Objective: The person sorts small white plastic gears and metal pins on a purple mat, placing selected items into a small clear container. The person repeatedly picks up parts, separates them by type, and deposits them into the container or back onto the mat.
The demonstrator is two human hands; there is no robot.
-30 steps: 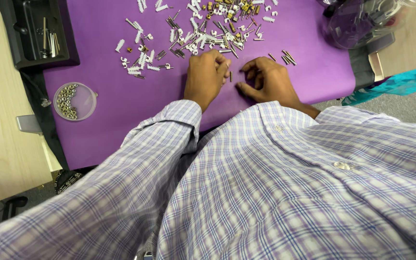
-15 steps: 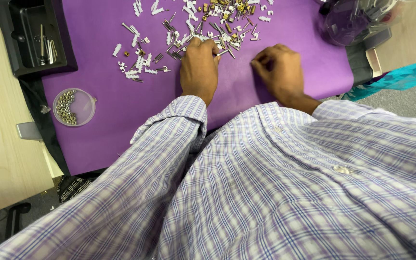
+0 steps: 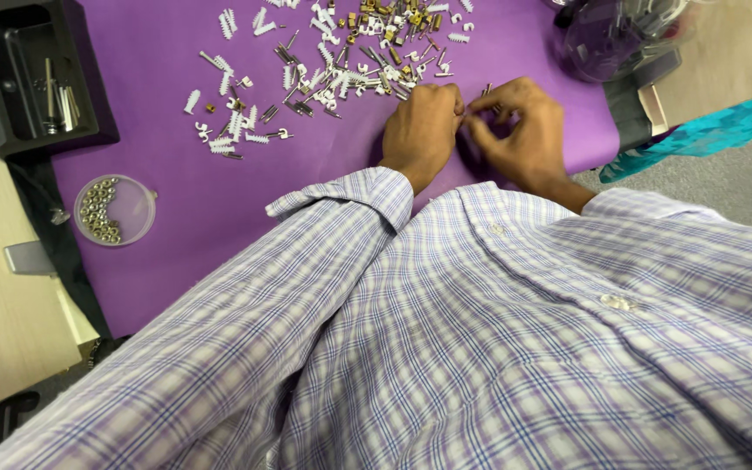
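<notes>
— head view: what's lying on the mat [image 3: 176,104]?
— too many white plugs [image 3: 232,130] to count; one round dish [image 3: 115,209].
— hands?
— left hand [image 3: 424,130], right hand [image 3: 520,130] are pinching together at the pile's edge; the piece itself is hidden.

head camera, looking down, close above purple mat [image 3: 219,235]

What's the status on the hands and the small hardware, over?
Left hand and right hand meet fingertip to fingertip on the purple mat; grip contents too small to tell. Scattered fasteners just beyond. Nothing blocking.
</notes>
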